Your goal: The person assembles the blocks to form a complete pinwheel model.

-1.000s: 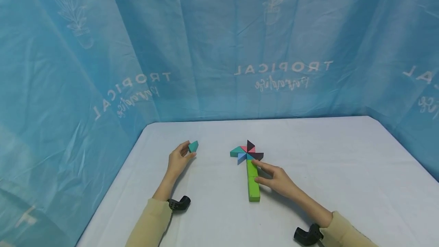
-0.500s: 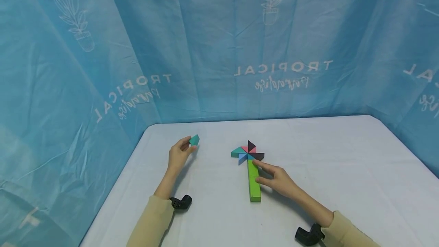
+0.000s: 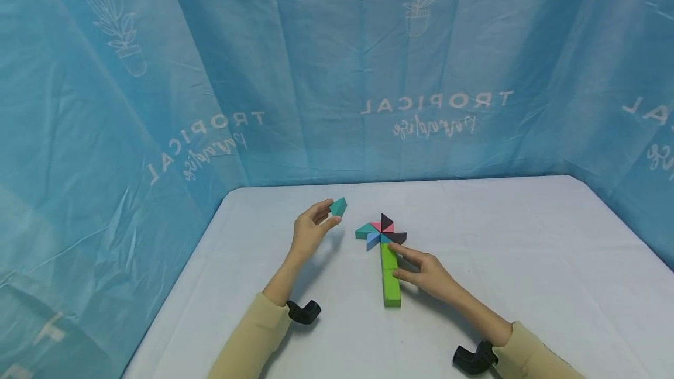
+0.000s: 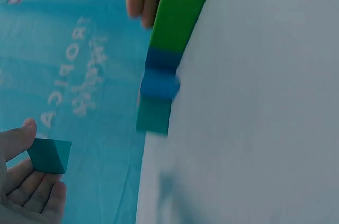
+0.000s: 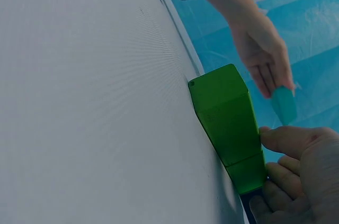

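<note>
A teal triangular block is pinched between the thumb and fingers of my left hand, raised above the table's left half. In the left wrist view the block shows a triangular end. Two green rectangular blocks lie end to end as a stem. Triangular blocks meet at their top in a pinwheel: a teal one, a light blue one, pink ones and dark ones. My right hand touches the stem's right side, thumb by the lower green block, fingertips near the pinwheel.
A white cloth covers the table. Blue printed curtains hang behind it and at both sides. Black wrist cameras sit on both wrists, the right one close to the table's front.
My left hand first lifts slightly, then moves right toward the pinwheel, still pinching the teal triangular block. My right hand and the laid blocks stay in place.
</note>
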Tool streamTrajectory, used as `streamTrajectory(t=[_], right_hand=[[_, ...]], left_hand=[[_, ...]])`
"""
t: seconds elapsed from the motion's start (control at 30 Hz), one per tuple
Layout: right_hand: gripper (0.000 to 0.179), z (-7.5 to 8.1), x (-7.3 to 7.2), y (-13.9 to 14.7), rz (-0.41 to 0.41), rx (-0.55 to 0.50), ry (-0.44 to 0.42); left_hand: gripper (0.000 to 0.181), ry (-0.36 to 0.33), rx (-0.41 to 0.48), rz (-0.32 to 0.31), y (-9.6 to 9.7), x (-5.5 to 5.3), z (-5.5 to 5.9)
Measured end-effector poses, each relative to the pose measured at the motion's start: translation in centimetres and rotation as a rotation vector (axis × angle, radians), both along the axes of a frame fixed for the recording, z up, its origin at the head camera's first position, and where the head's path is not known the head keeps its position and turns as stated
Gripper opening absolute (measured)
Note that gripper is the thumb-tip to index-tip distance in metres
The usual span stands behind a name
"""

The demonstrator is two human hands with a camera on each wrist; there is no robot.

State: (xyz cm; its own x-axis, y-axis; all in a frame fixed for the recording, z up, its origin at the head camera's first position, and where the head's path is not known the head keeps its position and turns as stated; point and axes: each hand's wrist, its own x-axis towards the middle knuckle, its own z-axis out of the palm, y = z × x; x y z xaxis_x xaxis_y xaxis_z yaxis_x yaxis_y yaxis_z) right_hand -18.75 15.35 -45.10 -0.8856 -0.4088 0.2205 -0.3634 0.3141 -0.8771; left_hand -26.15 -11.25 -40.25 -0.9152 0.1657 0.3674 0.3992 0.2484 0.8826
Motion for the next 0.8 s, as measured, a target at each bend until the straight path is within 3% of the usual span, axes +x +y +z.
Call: streamTrajectory(t=[0.2,0.33,0.6,0.8], right_hand=[[0.056,-0.1,-0.1,0.0,-0.007,0.016,0.003],[0.057,-0.2,-0.1,0.1,-0.005,0.01,0.001],[0.057,-0.2,-0.2,0.1,0.001,0.001,-0.001],[0.057,-0.3,-0.2,0.2,0.007,-0.003,0.002]], left_hand=[[0.048,0.017,-0.041,-0.009,3.4,-0.5,-2.2],[0.048,0.033,-0.085,-0.022,4.8,-0.1,-2.9],[0.048,0.028,-0.142,-0.02,5.7,1.5,-4.0],[0.048,0.013,-0.153,0.006,5.6,2.1,-4.7]])
